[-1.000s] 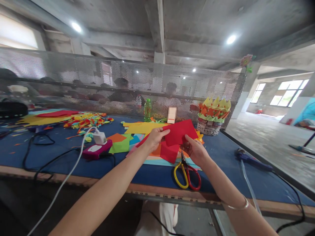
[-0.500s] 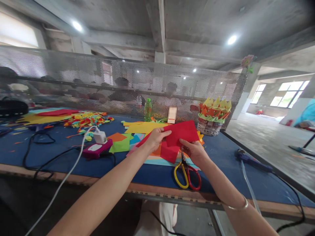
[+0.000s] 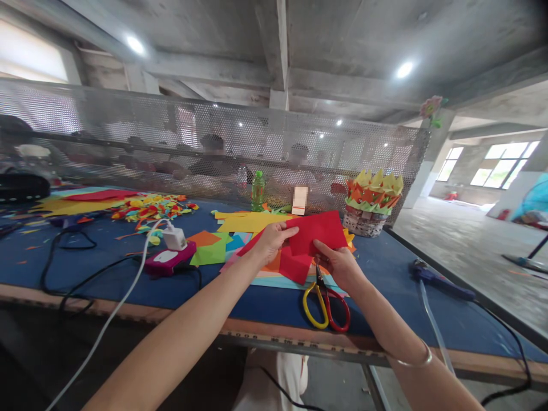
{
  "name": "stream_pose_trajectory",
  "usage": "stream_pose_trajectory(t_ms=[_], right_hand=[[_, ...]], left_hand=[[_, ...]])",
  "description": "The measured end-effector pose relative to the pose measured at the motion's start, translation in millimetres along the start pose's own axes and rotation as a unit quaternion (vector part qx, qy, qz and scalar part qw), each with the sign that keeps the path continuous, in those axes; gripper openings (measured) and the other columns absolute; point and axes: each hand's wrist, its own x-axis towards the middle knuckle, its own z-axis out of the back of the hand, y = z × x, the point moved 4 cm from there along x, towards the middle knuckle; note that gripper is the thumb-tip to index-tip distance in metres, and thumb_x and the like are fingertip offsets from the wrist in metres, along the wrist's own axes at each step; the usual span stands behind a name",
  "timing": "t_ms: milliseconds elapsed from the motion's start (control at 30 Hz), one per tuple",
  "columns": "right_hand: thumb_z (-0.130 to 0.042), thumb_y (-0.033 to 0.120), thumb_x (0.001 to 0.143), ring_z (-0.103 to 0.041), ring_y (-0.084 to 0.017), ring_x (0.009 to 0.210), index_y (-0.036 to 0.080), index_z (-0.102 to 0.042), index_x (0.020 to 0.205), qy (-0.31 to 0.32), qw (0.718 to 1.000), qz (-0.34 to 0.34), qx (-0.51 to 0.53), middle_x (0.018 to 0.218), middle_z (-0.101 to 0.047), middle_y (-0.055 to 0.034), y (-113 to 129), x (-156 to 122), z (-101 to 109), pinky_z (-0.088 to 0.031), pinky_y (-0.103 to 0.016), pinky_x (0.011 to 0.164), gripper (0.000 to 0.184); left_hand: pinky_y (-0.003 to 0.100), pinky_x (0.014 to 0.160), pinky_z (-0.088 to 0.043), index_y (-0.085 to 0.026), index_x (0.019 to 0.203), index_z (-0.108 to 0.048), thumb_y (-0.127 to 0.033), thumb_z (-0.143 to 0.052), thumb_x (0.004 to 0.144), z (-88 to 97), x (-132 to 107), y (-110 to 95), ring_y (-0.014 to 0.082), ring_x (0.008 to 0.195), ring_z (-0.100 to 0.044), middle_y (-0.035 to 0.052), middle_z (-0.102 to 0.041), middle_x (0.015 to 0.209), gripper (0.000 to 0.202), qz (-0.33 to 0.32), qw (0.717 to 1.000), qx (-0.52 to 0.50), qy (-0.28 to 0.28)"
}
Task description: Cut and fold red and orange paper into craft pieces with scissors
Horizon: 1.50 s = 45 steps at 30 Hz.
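A sheet of red paper (image 3: 322,229) is held up over the table between my two hands. My left hand (image 3: 274,240) pinches its left edge, thumb on top. Along the lower right edge, my right hand (image 3: 336,260) grips the same sheet between thumb and fingers. Beneath it lie more red paper (image 3: 295,268) and a stack of coloured sheets (image 3: 274,282). A pair of scissors (image 3: 326,305) with one yellow and one red handle rests just below my right hand, its blades partly hidden.
A purple power socket (image 3: 165,262) with a white charger (image 3: 174,237) and cables sits left. Paper scraps (image 3: 149,206) pile behind it. A green bottle (image 3: 257,192) and a basket of folded paper (image 3: 369,220) stand near the mesh divider (image 3: 162,137). A glue gun (image 3: 443,281) lies right.
Almost nothing differs. My right thumb sits very slightly further right and higher on the red sheet; both hands keep their hold.
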Motion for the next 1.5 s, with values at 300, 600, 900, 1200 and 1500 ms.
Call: stream_pose_trajectory(t_ms=[300,600,900,1200,1500], right_hand=[[-0.094,0.029,0.049,-0.066,-0.012,0.056,0.011,-0.075,0.079,-0.002,1.0,0.004,-0.004,0.071,-0.075,-0.0061,-0.6,0.5,0.3,-0.054,-0.018,0.051,0.04],[-0.094,0.032,0.047,-0.065,-0.012,0.055,0.011,-0.075,0.078,0.002,1.0,0.006,-0.01,0.069,-0.075,-0.0056,-1.4,0.8,0.9,-0.053,-0.018,0.05,0.041],[-0.094,0.031,0.047,-0.066,-0.012,0.056,0.011,-0.075,0.078,0.0,1.0,0.008,-0.012,0.07,-0.075,-0.0055,-0.9,1.0,0.4,-0.053,-0.019,0.05,0.042],[-0.092,0.029,0.051,-0.064,-0.012,0.054,0.011,-0.075,0.077,0.006,1.0,0.014,-0.011,0.069,-0.074,-0.0051,-1.2,1.0,0.5,-0.052,-0.02,0.051,0.037],[-0.095,0.033,0.044,-0.063,-0.01,0.054,0.013,-0.074,0.075,0.007,1.0,0.02,-0.005,0.069,-0.073,-0.0023,0.2,-1.0,-0.6,-0.052,-0.019,0.049,0.042]], left_hand=[[0.028,0.068,-0.053,-0.013,0.071,-0.072,-0.032,-0.087,0.062,-0.5,-0.2,-1.0,0.0137,0.06,-0.065,0.0052,-0.074,0.069,0.025,-0.002,1.0,0.001,0.005],[0.029,0.069,-0.053,-0.014,0.073,-0.073,-0.032,-0.086,0.064,0.0,0.3,-0.4,0.0145,0.062,-0.066,0.0067,-0.075,0.073,0.024,-0.004,1.0,0.0,0.017],[0.029,0.07,-0.053,-0.015,0.067,-0.069,-0.034,-0.085,0.065,-0.6,-0.1,-0.7,0.0143,0.061,-0.066,0.0056,-0.074,0.07,0.026,-0.006,1.0,0.001,0.019],[0.029,0.069,-0.052,-0.014,0.077,-0.073,-0.037,-0.083,0.069,-1.0,-1.1,-0.5,0.0185,0.07,-0.07,0.0086,-0.076,0.078,0.026,-0.008,1.0,0.006,0.029],[0.027,0.065,-0.051,-0.013,0.078,-0.074,-0.034,-0.084,0.067,0.6,-0.9,0.9,0.0156,0.064,-0.068,0.0085,-0.076,0.078,0.025,-0.004,1.0,0.003,0.028]])
